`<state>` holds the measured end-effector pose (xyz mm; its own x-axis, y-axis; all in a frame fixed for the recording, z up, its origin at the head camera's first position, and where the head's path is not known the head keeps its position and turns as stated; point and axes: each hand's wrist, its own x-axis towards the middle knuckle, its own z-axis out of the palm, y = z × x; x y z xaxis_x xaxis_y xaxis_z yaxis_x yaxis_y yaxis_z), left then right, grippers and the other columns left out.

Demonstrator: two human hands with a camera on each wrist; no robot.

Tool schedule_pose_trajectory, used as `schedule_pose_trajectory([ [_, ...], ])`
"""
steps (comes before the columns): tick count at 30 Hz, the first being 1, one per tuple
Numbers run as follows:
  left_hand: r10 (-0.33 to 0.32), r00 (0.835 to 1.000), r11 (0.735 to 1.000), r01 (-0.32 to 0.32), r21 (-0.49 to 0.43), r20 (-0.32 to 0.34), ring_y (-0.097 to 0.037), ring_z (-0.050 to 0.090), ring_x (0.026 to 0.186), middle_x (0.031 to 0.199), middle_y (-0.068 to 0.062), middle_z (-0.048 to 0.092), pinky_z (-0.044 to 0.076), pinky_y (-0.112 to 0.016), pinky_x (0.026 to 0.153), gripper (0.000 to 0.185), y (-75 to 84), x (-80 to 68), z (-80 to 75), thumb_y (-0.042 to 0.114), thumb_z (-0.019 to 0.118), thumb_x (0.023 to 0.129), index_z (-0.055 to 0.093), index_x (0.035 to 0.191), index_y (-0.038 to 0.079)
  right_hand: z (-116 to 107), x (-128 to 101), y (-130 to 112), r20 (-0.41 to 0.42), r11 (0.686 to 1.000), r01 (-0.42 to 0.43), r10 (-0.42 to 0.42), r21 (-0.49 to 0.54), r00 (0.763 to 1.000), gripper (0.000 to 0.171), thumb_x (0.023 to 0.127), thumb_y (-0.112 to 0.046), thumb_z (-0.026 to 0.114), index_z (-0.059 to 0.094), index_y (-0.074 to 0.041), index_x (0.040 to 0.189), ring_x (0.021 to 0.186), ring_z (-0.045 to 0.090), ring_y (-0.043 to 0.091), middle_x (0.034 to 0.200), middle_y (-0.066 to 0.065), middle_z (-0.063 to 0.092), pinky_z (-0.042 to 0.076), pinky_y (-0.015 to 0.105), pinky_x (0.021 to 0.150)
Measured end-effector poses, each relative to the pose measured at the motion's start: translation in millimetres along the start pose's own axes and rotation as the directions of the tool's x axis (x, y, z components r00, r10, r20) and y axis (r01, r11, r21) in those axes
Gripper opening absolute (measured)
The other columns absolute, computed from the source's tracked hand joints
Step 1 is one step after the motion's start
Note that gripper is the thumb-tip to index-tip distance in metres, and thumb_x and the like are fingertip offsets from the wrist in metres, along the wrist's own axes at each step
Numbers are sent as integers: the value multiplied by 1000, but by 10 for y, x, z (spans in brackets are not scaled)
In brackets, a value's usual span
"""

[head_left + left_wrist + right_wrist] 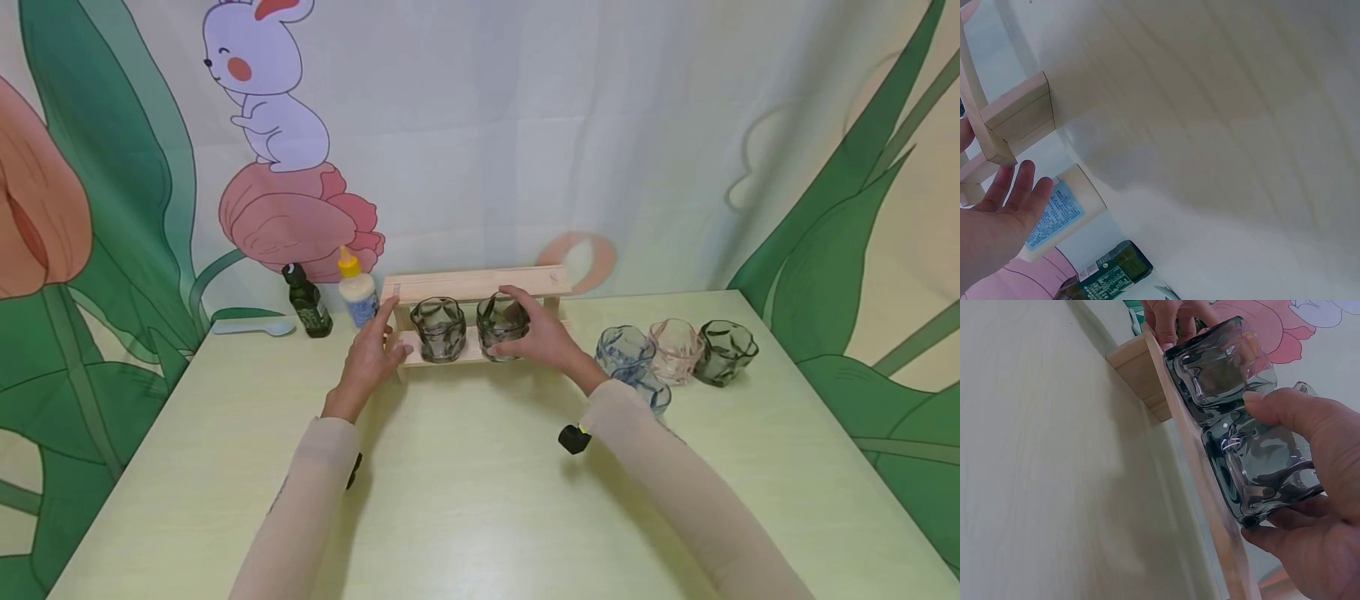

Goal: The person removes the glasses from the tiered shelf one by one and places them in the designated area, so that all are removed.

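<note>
A two-tier wooden rack stands at the back of the table. Two smoky grey glass cups sit side by side on its lower shelf. My right hand grips the right cup, thumb at the front and fingers around its far side; in the right wrist view this cup appears against the other cup. Left of the left cup, my left hand holds the rack's left end. In the left wrist view, its fingers are at the end of the shelf board.
Right of the rack stand two bluish cups, a pink cup and another grey cup. To the left are a white bottle with a yellow cap, a dark green bottle and a pale blue spoon. A printed curtain hangs behind.
</note>
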<state>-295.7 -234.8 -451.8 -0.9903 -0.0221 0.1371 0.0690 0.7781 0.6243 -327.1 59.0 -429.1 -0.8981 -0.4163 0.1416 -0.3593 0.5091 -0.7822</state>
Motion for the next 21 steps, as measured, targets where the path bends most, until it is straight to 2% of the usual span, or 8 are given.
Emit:
schedule_pose_trajectory([
  [7, 0, 1000, 1000, 0, -5, 2, -40, 56, 111, 131, -23, 53, 47, -57, 91, 85, 7, -12, -5, 13, 72, 92, 22, 158, 30, -162, -95, -49, -18, 1000, 23, -23, -5, 1000, 95, 77, -25, 87, 33, -21, 155, 121, 54, 34, 127, 12, 58, 44, 55, 100],
  [15, 5, 1000, 1000, -5, -1, -4, -41, 57, 110, 131, -24, 53, 48, -57, 89, 84, 7, -10, -10, 14, 72, 92, 23, 158, 29, -320, -220, -38, -35, 1000, 25, -25, -8, 999, 95, 77, -26, 87, 34, -23, 155, 116, 57, 31, 123, 10, 59, 47, 53, 94],
  [18, 4, 1000, 1000, -4, 1, -6, -41, 57, 110, 131, -24, 54, 48, -57, 89, 84, 0, -7, -6, 14, 72, 92, 23, 158, 29, -366, -270, -16, -41, 999, 34, -36, -32, 999, 96, 76, -29, 88, 34, -24, 155, 119, 56, 33, 125, 11, 60, 47, 55, 96],
  [21, 2, 1000, 1000, -2, -1, -2, -42, 57, 112, 131, -24, 53, 48, -57, 90, 84, -9, -5, 1, 14, 71, 92, 22, 158, 29, -416, -324, -5, -51, 998, 44, -46, -52, 998, 97, 75, -31, 89, 34, -23, 155, 126, 53, 35, 134, 13, 57, 45, 58, 100],
])
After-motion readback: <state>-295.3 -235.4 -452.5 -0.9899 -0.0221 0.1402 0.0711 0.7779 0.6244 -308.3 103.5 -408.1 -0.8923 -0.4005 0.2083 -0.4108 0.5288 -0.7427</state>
